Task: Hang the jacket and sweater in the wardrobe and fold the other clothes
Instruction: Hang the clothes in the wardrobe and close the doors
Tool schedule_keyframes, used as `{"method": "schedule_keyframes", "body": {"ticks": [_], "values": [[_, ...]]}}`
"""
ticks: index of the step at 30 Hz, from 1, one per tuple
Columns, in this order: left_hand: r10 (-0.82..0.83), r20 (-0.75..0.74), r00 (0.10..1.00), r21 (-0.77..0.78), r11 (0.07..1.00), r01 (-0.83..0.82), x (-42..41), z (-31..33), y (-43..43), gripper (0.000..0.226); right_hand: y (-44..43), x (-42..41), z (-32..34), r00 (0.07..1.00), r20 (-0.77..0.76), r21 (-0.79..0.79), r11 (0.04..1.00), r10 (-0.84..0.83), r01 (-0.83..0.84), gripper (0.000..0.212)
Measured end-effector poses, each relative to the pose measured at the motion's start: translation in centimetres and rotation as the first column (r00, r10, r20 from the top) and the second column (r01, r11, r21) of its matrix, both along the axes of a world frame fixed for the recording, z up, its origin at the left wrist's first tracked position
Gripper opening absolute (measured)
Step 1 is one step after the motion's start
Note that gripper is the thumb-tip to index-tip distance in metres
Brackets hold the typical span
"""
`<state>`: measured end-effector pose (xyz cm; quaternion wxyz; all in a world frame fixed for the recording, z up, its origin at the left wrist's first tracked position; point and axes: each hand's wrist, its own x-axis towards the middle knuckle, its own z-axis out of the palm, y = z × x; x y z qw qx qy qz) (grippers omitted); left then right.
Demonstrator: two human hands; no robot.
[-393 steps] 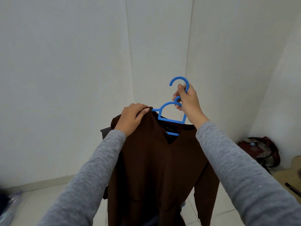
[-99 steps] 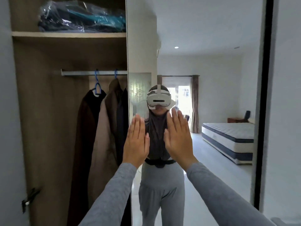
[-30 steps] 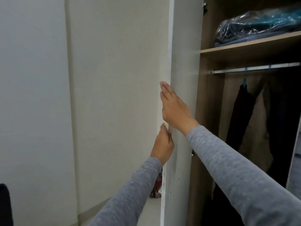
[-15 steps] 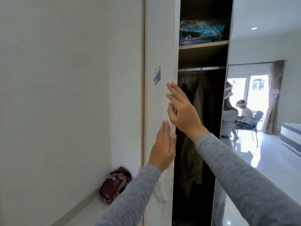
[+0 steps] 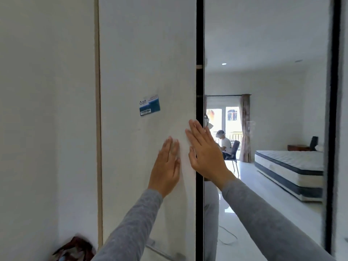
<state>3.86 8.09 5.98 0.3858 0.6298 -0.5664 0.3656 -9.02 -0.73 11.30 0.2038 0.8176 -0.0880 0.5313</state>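
Observation:
The white wardrobe door (image 5: 146,53) fills the middle of the view, leaving only a thin dark gap (image 5: 200,44) along its right edge. My left hand (image 5: 166,166) presses flat against the door with straight fingers. My right hand (image 5: 204,153) lies flat on the door's right edge, fingers straight. A blue and white sticker (image 5: 149,105) is stuck on the door above my hands. The hanging jacket and sweater are hidden behind the door.
A mirrored door (image 5: 263,129) to the right reflects a bed (image 5: 288,166), a curtained window and a seated person. A white wall (image 5: 47,110) stands on the left. A red bag (image 5: 73,248) lies on the floor at the lower left.
The white door has swung nearly closed under both hands. The open wardrobe with the hanging clothes, visible half a second ago, is now covered.

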Motion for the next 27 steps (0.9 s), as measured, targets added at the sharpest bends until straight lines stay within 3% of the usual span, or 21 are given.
{"method": "schedule_keyframes", "body": {"ticks": [9, 27], "values": [[0.17, 0.129, 0.977, -0.017, 0.985, -0.169, 4.2, 2.0, -7.7, 0.062, -6.4, 4.0, -1.6, 0.995, 0.02, 0.078, 0.993, -0.093, 0.091, 0.063], [0.245, 0.188, 0.951, -0.156, 0.964, -0.217, 8.5, 1.0, -15.4, 0.058, -14.4, 8.6, -3.0, 0.986, 0.106, 0.046, 0.991, -0.131, 0.127, 0.06]]}}
